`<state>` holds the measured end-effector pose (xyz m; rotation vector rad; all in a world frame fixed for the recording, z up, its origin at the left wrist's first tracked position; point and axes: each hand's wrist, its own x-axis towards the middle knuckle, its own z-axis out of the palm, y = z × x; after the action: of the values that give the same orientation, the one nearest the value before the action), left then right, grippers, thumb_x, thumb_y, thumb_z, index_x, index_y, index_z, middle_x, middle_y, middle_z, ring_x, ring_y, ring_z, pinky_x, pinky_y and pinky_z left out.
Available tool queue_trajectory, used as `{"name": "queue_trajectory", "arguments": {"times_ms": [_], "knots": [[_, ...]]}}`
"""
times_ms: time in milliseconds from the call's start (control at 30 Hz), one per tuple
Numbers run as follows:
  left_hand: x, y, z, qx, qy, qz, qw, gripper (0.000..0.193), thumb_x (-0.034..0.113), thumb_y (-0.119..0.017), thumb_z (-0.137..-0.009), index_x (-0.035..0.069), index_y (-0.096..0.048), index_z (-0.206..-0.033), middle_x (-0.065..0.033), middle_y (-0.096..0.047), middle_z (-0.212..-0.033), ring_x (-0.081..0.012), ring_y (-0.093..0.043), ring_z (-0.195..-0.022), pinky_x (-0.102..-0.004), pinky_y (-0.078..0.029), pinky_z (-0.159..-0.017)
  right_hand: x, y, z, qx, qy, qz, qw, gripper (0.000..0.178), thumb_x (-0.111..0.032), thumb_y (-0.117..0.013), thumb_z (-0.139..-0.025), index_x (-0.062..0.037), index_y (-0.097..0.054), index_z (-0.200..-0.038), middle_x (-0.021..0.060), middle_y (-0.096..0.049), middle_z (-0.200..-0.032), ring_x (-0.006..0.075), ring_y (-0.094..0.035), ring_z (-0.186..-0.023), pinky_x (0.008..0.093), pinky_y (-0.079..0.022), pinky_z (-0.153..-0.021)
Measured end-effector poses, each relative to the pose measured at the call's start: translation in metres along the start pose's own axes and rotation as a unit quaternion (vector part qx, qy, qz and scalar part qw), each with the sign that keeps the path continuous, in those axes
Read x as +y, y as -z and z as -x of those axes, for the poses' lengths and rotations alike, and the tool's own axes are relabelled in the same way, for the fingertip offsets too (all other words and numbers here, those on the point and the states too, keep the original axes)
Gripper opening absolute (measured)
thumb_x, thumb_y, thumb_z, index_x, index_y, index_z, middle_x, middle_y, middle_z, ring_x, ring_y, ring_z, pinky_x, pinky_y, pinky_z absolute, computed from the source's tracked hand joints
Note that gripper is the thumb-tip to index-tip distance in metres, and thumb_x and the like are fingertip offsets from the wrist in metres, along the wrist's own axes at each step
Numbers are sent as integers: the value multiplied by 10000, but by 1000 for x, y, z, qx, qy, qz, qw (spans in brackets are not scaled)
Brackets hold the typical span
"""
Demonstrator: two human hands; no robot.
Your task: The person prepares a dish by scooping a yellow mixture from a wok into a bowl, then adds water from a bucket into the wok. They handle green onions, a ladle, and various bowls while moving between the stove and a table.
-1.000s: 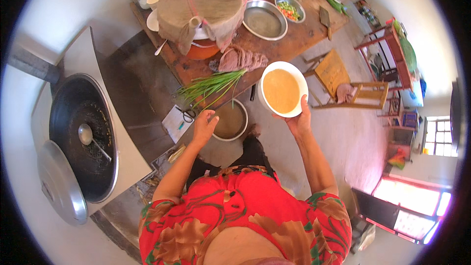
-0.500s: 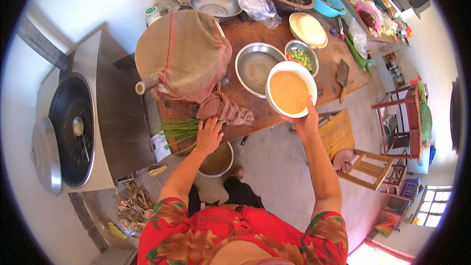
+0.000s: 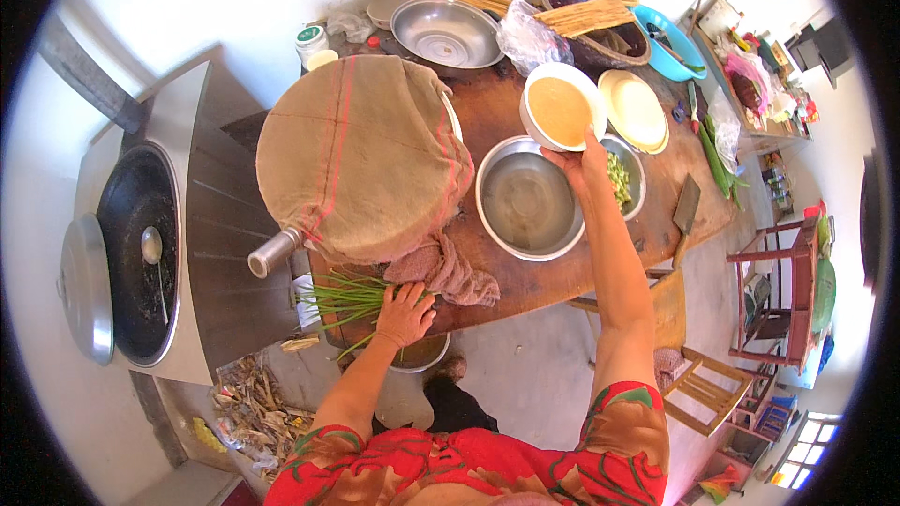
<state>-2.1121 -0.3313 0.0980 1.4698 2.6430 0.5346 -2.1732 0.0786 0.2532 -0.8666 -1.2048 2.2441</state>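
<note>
My right hand (image 3: 583, 161) grips a white bowl (image 3: 527, 111) by its near rim. Tan, smooth batter-like liquid (image 3: 559, 111) fills much of the bowl, which is held up over the far part of the table. My left hand (image 3: 405, 315) lies with fingers spread on long thin green stalks (image 3: 352, 300) at the table's near edge. A crumpled brownish-pink cloth (image 3: 464, 283) is just beyond those fingers. Under my right forearm stands a steel basin (image 3: 482, 195) with a little clear liquid. Beside it, partly hidden by my arm, is a small metal bowl of chopped green vegetables (image 3: 619, 180).
A big cloth-covered pot (image 3: 361, 155) with a protruding handle takes up the table's left. A cleaver (image 3: 687, 206) lies at the right edge, near cucumbers (image 3: 717, 159). Stacked cream plates (image 3: 633, 111) and a steel bowl (image 3: 448, 5) sit farther back. Left is a wok (image 3: 136, 253).
My right hand has carried the white bowl away from me, past the steel basin toward the back of the table. My left hand stays on the green stalks. The view has shifted slightly.
</note>
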Motion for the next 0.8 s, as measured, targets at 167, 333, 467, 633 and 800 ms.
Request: {"name": "queue_trajectory", "arguments": {"times_ms": [167, 333, 467, 633, 800], "knots": [[-5, -6, -1, 44, -16, 23, 999, 285, 344, -598, -823, 166, -579, -1045, -112, -517, -1186, -299, -465, -1103, -538, -314, -934, 22, 2, -63, 9, -17, 41, 999, 477, -329, -389, -985, 53, -404, -1270, 262, -563, -1133, 382, -638, -920, 501, -593, -681], [-4, -1, -2, 28, -7, 27, 999, 286, 348, -617, -805, 169, -584, -1027, -98, -527, -1160, -291, -474, -1100, -533, -315, -929, 38, 1, -109, 75, -88, 59, 992, 446, -282, -423, -972, 54, -392, -1264, 266, -537, -1152, 390, -633, -922, 517, -599, -656], [-4, 0, -4, 19, -9, 20, 1000, 295, 371, -618, -794, 178, -604, -1016, -85, -523, -1158, -275, -475, -1089, -524, -324, -922, 40, 11, -140, 86, -81, 87, 989, 403, -239, -452, -964, 27, -402, -1262, 243, -547, -1145, 399, -624, -932, 551, -589, -667], [-4, 5, -7, 12, -4, 19, 1000, 293, 354, -625, -783, 191, -606, -1025, -61, -537, -1159, -245, -499, -1058, -500, -352, -887, 47, 22, -166, 112, -98, 115, 982, 356, -205, -479, -960, 1, -434, -1247, 216, -555, -1144, 393, -615, -941, 544, -584, -701], [-7, -6, -3, 22, -11, 9, 1000, 298, 386, -638, -763, 187, -613, -984, -77, -516, -1132, -266, -478, -1072, -515, -331, -912, 51, 25, -177, 118, -120, 142, 975, 341, -175, -499, -947, 9, -441, -1229, 209, -550, -1124, 382, -619, -912, 527, -595, -683]]}}
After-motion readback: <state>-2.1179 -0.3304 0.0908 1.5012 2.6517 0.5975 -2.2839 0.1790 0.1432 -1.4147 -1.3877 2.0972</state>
